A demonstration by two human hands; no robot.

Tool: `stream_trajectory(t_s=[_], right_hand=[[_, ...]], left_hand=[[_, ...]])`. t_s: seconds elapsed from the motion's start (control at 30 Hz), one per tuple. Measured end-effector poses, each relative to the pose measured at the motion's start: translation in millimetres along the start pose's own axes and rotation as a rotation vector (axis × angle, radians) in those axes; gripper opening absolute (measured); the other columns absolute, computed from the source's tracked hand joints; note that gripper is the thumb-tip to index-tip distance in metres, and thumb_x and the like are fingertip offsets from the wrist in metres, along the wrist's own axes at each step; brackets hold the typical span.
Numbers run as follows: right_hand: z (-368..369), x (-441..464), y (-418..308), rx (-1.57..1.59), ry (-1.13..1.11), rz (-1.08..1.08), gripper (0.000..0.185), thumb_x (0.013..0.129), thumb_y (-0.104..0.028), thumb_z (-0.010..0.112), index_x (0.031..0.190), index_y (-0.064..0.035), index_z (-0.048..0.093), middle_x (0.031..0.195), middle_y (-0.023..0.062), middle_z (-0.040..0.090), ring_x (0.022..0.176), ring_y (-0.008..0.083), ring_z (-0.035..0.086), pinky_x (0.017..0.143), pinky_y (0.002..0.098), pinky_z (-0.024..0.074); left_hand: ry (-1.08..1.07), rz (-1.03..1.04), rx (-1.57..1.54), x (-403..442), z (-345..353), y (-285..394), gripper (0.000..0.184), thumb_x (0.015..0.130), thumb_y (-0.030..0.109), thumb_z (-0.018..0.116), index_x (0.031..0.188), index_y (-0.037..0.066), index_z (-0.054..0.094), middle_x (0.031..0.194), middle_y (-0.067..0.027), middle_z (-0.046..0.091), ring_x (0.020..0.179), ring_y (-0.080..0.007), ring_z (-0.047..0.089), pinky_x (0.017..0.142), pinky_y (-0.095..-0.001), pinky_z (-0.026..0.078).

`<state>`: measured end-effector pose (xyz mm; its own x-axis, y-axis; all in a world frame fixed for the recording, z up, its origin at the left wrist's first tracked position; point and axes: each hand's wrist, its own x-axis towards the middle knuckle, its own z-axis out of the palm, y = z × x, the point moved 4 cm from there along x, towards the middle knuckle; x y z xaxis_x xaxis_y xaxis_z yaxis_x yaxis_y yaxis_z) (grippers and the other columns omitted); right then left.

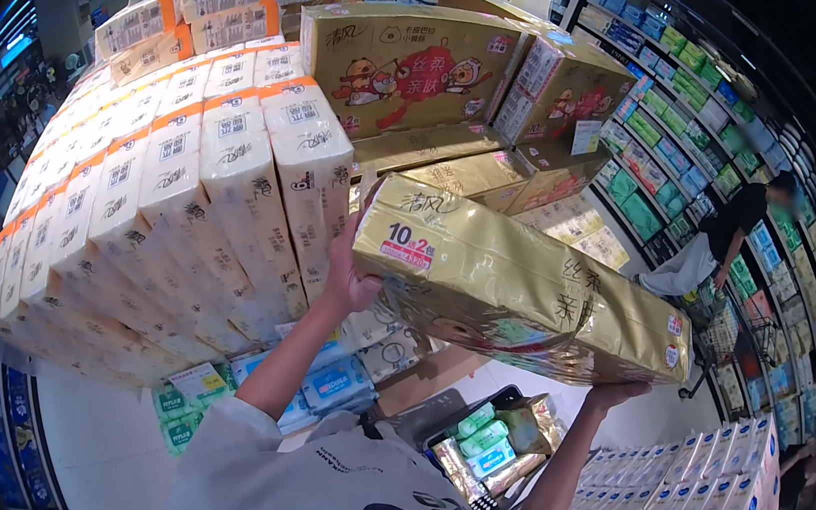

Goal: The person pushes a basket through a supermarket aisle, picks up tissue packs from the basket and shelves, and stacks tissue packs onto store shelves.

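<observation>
Held out in front of me is a large gold multipack of tissues (517, 268), tilted down toward the right, with "10", "2" and Chinese lettering on its wrapper. My left hand (353, 274) grips its left end, fingers partly hidden behind the wrapper. Under the lower right edge, my right hand (618, 395) bears the other end; most of its fingers are behind the pack. Beyond it, similar gold packs (414, 69) are stacked on a display. Close by my left hand rises a tall pile of white tissue packs (207, 162) with orange bands.
Below the held pack stands a dark shopping basket or cart (436, 404) with green, blue and gold packs. Blue and green packs (328, 382) lie low at left. White packs (672, 502) are stacked at lower right. A person (733, 232) stands by the right shelves (679, 125).
</observation>
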<state>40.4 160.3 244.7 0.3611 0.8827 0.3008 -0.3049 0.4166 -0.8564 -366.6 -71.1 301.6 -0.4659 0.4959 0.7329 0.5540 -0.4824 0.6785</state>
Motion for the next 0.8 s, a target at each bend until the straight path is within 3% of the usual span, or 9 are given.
stream_trajectory(t_s=[0.23, 0.27, 0.33, 0.4, 0.47, 0.63, 0.7, 0.73, 0.8], right_hand=[[101, 51, -45, 0.124, 0.052, -0.138, 0.092, 0.086, -0.078, 0.017, 0.149, -0.0108, 0.018, 0.149, 0.0166, 0.027, 0.134, 0.0326, 0.033, 0.112, 0.045, 0.0293], [120, 83, -30, 0.289, -0.052, -0.147, 0.079, 0.091, -0.071, 0.017, 0.147, -0.0153, 0.022, 0.148, 0.0117, 0.029, 0.133, 0.0302, 0.035, 0.11, 0.0445, 0.0306], [177, 117, -31, 0.462, -0.211, 0.018, 0.083, 0.09, -0.072, 0.014, 0.146, -0.0116, 0.025, 0.147, 0.0116, 0.032, 0.132, 0.0284, 0.036, 0.11, 0.0419, 0.0304], [230, 160, -17, 0.46, -0.255, 0.0, 0.085, 0.089, -0.074, 0.015, 0.144, -0.0103, 0.03, 0.143, 0.011, 0.039, 0.129, 0.0281, 0.04, 0.11, 0.0409, 0.0304], [283, 153, -30, 0.602, -0.342, 0.145, 0.087, 0.088, -0.076, 0.017, 0.142, -0.0095, 0.035, 0.139, 0.01, 0.045, 0.127, 0.0283, 0.042, 0.11, 0.0399, 0.0289], [375, 170, 49, 0.572, -0.295, 0.308, 0.094, 0.088, -0.076, 0.024, 0.143, -0.0003, 0.03, 0.139, 0.0123, 0.045, 0.125, 0.0276, 0.045, 0.108, 0.0366, 0.0304], [407, 163, 76, 0.516, -0.348, 0.288, 0.098, 0.087, -0.077, 0.026, 0.142, 0.0038, 0.03, 0.14, 0.0143, 0.044, 0.127, 0.0275, 0.043, 0.108, 0.0358, 0.0289], [421, 155, 79, 0.501, -0.365, 0.281, 0.099, 0.086, -0.077, 0.026, 0.142, 0.0052, 0.031, 0.141, 0.0149, 0.043, 0.128, 0.0274, 0.042, 0.108, 0.0355, 0.0283], [443, 135, 87, 0.307, -0.135, 0.31, 0.1, 0.085, -0.078, 0.028, 0.14, 0.0049, 0.037, 0.141, 0.0169, 0.043, 0.129, 0.0274, 0.042, 0.108, 0.0336, 0.0281]], left_hand=[[0.056, 0.196, 0.029, 75, 24, 57, 0.085, 0.077, 0.062, 0.065, 0.126, -0.002, 0.041, 0.103, -0.0152, 0.059, 0.091, -0.0244, 0.061, 0.079, -0.0365, 0.048], [0.064, 0.238, 0.059, 91, 27, 66, 0.082, 0.076, 0.056, 0.069, 0.126, -0.002, 0.041, 0.104, -0.0153, 0.059, 0.092, -0.0256, 0.061, 0.08, -0.0376, 0.048], [0.082, 0.217, 0.043, 125, 31, 73, 0.08, 0.075, 0.052, 0.072, 0.126, -0.001, 0.04, 0.105, -0.0163, 0.059, 0.093, -0.0272, 0.061, 0.081, -0.038, 0.048], [0.083, 0.205, 0.024, 146, 34, 84, 0.078, 0.074, 0.047, 0.076, 0.125, -0.001, 0.04, 0.105, -0.0173, 0.059, 0.094, -0.0289, 0.061, 0.082, -0.0385, 0.047], [0.051, 0.095, 0.428, 168, 28, 89, 0.067, 0.076, 0.041, 0.077, 0.115, -0.001, 0.043, 0.1, -0.0171, 0.065, 0.09, -0.0248, 0.065, 0.079, -0.0362, 0.051], [-0.067, -0.032, 0.667, 190, 5, 104, 0.071, 0.071, 0.042, 0.08, 0.11, -0.005, 0.044, 0.094, -0.0194, 0.067, 0.084, -0.0287, 0.068, 0.074, -0.0377, 0.052], [-0.154, -0.209, 0.913, 193, -4, 96, 0.077, 0.068, 0.049, 0.079, 0.107, -0.009, 0.048, 0.09, -0.0206, 0.062, 0.087, -0.0369, 0.061, 0.077, -0.0421, 0.049], [-0.176, -0.152, 0.996, 193, -8, 91, 0.076, 0.07, 0.054, 0.076, 0.1, -0.011, 0.049, 0.084, -0.0196, 0.061, 0.082, -0.0358, 0.06, 0.077, -0.0425, 0.048], [-0.222, -0.161, 1.079, 193, -18, 84, 0.077, 0.07, 0.055, 0.074, 0.1, -0.011, 0.049, 0.085, -0.02, 0.061, 0.084, -0.0353, 0.059, 0.079, -0.0427, 0.046]])
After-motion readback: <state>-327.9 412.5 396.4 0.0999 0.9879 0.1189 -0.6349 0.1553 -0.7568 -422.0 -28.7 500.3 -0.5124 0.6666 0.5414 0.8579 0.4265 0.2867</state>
